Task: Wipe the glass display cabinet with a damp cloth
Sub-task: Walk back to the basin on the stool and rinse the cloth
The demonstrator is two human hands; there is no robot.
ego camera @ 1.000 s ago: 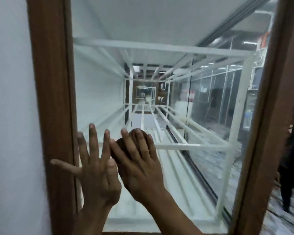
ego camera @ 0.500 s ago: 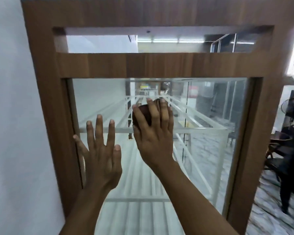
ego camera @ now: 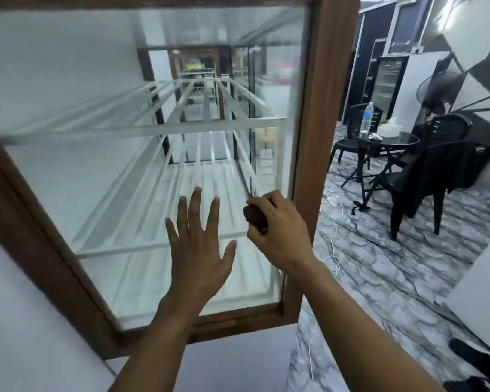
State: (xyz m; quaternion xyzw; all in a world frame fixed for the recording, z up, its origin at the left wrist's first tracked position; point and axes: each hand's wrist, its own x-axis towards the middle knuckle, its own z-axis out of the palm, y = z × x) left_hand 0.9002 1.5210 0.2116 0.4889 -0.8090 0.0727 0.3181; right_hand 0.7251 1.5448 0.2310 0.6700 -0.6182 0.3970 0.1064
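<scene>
Stroke ends at the right edge

The right hand [ego camera: 277,230], fingers curled round the dark cloth [ego camera: 254,217], has swept down from mid-glass to just beside the wooden frame [ego camera: 309,165]. The left hand [ego camera: 198,250], fingers spread, has shifted rightward on the glass display cabinet [ego camera: 96,171]; lower glass likely remains

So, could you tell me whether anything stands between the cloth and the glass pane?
Nothing visible does. The right hand grips the dark cloth right at the glass pane; the left hand lies spread beside it, apart.
</scene>
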